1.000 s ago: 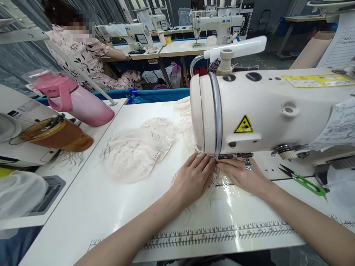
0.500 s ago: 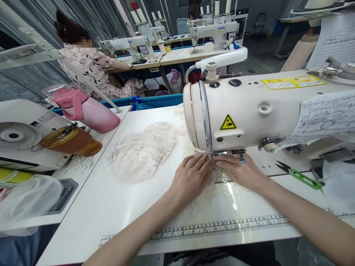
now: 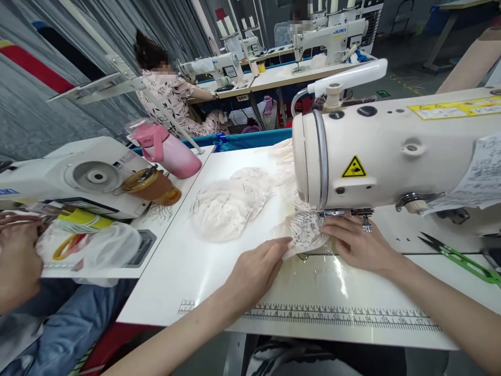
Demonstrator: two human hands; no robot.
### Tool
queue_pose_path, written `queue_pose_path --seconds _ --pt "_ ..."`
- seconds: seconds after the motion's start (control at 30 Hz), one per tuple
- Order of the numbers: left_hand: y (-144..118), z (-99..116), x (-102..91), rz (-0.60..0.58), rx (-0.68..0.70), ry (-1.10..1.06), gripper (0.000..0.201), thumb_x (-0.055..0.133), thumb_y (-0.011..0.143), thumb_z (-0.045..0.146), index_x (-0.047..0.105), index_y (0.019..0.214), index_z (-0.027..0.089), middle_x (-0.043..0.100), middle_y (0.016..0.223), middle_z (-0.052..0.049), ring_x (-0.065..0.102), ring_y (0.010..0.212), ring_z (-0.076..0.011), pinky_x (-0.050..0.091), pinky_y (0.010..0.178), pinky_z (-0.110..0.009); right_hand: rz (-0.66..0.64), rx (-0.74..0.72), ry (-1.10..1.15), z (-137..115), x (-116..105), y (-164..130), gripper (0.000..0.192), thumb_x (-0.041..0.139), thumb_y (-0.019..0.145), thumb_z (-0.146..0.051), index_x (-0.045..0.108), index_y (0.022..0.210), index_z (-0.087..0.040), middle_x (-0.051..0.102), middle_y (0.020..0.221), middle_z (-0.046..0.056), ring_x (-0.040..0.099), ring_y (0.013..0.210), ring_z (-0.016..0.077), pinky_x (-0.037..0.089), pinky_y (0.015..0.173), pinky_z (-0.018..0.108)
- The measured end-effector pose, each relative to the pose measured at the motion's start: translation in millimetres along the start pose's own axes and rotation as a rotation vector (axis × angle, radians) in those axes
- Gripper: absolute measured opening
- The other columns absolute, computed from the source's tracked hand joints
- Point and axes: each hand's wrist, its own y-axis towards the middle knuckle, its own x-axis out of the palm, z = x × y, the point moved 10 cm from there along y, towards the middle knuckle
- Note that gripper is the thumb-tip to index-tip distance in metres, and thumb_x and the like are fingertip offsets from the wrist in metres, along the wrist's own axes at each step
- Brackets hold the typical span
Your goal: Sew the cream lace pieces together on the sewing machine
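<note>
Currently, through my feed, the left hand (image 3: 254, 269) pinches the lace fabric (image 3: 307, 230), just beyond its fingertips and beside the sewing machine (image 3: 371, 151) head. I can't tell whether the curled right hand (image 3: 362, 243) grips it too. I judge this as positioning, calling for a flat edge. Rightward lie green thread snips (image 3: 448, 250) on the white tabletop (image 3: 176, 277); well beyond both hands, a co-worker (image 3: 168, 94) sits.

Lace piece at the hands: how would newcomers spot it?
Find the large cream sewing machine on the white table. Below its rounded left end lies the pale lace piece. Unlike the fabric farther left, the left hand and right hand touch it.
</note>
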Motion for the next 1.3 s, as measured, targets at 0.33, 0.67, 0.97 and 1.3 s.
queue_pose_path --seconds 0.33,0.67,0.97,1.3 --pt "59.8 12.8 44.6 -0.136 0.292 0.193 0.019 0.04 0.089 0.005 0.055 0.093 0.015 0.056 0.064 0.0 0.051 0.058 -0.0153 0.035 0.058 -0.028 -0.003 -0.02 0.08 -3.4 -1.1 1.7 0.019 0.051 0.089 -0.013 0.066 0.097 -0.022 0.07 0.097 0.0 0.06 0.096 0.0157 0.043 0.07 0.028" --pt "50.7 19.5 42.4 0.073 0.328 0.257 0.025 0.042 0.087 0.0 0.058 0.078 0.018 0.056 0.062 0.003 0.051 0.058 -0.0125 0.041 0.069 -0.031 0.021 -0.052 -0.105 -15.7 -6.1 5.6 0.023 0.049 0.087 -0.009 0.064 0.101 -0.02 0.069 0.103 0.001 0.061 0.089 0.0138 0.043 0.066 0.027" --pt "45.4 9.3 70.0 -0.077 0.262 0.077 0.042 0.036 0.088 0.008 0.053 0.127 0.009 0.059 0.129 -0.01 0.053 0.122 -0.0232 0.043 0.103 -0.041 -0.004 -0.044 -0.074 -16.5 -4.5 7.1 0.025 0.048 0.09 -0.009 0.066 0.097 -0.023 0.07 0.09 -0.001 0.061 0.091 0.0129 0.044 0.076 0.026" --pt "47.5 6.2 71.2 -0.118 0.222 0.082 0.044 0.039 0.085 0.009 0.054 0.127 0.01 0.057 0.131 -0.01 0.05 0.126 -0.0239 0.035 0.11 -0.043 -0.022 -0.054 -0.051 -16.0 -2.6 9.8 0.026 0.043 0.092 -0.012 0.066 0.097 -0.024 0.069 0.088 0.0 0.06 0.091 0.0132 0.045 0.079 0.027"
